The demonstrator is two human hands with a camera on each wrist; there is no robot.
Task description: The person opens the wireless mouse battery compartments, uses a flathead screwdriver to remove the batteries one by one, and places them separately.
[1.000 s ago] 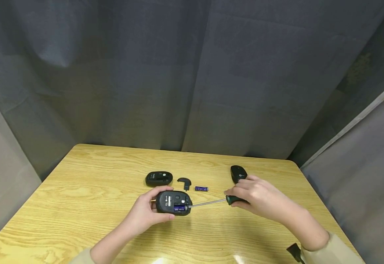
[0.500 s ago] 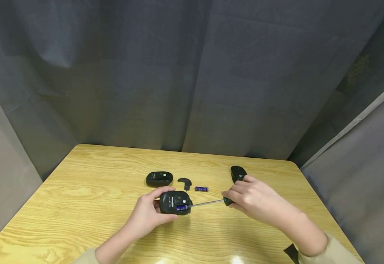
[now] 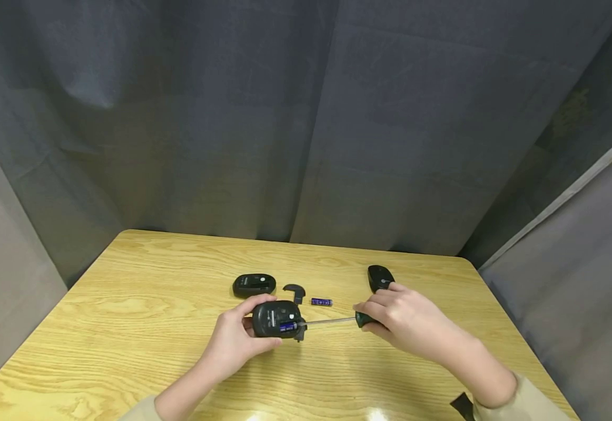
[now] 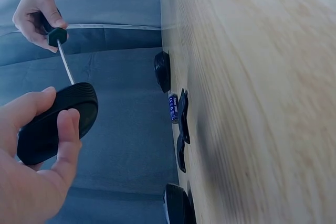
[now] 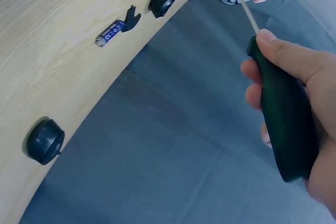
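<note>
My left hand (image 3: 236,334) grips a black computer mouse (image 3: 264,320) by its sides above the table, underside up. A blue battery (image 3: 287,327) lies in its open compartment. My right hand (image 3: 402,313) holds a screwdriver (image 5: 286,114) by its dark green handle. The metal shaft points left, its tip at the battery's right end in the compartment. On the wooden table behind the mouse are a black battery cover (image 3: 296,290) and a loose blue battery (image 3: 321,302). A second black cover (image 3: 301,334) shows partly past the held mouse.
Another black mouse (image 3: 254,285) lies underside up at the back left of the covers. A third mouse (image 3: 380,278) stands behind my right hand. A black object (image 3: 463,404) sits by the right sleeve. Grey curtains (image 3: 306,117) enclose the table (image 3: 153,280).
The held mouse has shifted right, then slightly up and away, exposing more of the cover below it. The screwdriver has moved a little left, its tip staying at the battery's end.
</note>
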